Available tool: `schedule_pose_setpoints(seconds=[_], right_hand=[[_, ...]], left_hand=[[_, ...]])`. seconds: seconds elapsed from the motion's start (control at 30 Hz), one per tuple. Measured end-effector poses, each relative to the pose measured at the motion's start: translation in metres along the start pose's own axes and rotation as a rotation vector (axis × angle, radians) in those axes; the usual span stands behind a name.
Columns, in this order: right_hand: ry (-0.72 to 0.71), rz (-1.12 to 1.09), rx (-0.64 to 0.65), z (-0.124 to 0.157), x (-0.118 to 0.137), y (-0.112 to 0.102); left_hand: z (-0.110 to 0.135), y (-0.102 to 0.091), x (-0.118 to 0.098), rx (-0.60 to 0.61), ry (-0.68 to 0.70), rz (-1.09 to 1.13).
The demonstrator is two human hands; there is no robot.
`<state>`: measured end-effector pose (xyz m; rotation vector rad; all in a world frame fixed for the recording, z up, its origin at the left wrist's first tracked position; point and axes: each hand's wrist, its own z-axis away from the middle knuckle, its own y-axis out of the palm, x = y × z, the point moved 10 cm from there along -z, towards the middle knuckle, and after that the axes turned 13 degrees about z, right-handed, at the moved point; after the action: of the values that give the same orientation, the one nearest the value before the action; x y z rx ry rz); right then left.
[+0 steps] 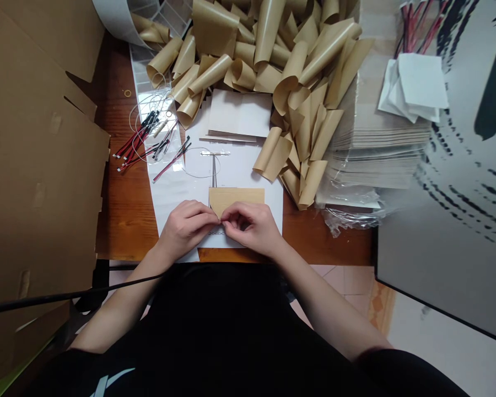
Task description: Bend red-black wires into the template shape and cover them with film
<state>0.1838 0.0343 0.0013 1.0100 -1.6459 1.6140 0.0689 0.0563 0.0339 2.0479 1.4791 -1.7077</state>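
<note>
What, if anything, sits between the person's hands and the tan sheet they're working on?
Nothing visible: the fingertips of the left hand and right hand are already at the lower point of the tan sheet, which lies on a white printed sheet.

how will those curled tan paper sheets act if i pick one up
The curled tan paper sheets look thin and light, judging by their open edges. They likely spring back into a curl if flattened, since they hold that shape. Pushed, they'd probably roll or slide.

Soft even light, faint shadows under the hands (252, 227), wide-angle bend at edges
</note>
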Motion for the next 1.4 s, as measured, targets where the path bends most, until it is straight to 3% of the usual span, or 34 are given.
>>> schedule_pose_setpoints(seconds=[0.8,1.4], right_hand=[[-0.006,0.010,-0.014,0.0003,-0.0003,-0.0001],[-0.004,0.108,-0.149,-0.0002,0.0009,-0.0053]], left_hand=[[0.0019,0.0070,0.0052,0.037,-0.046,-0.080],[0.0066,0.0014,0.0018,0.117,-0.054,-0.247]])
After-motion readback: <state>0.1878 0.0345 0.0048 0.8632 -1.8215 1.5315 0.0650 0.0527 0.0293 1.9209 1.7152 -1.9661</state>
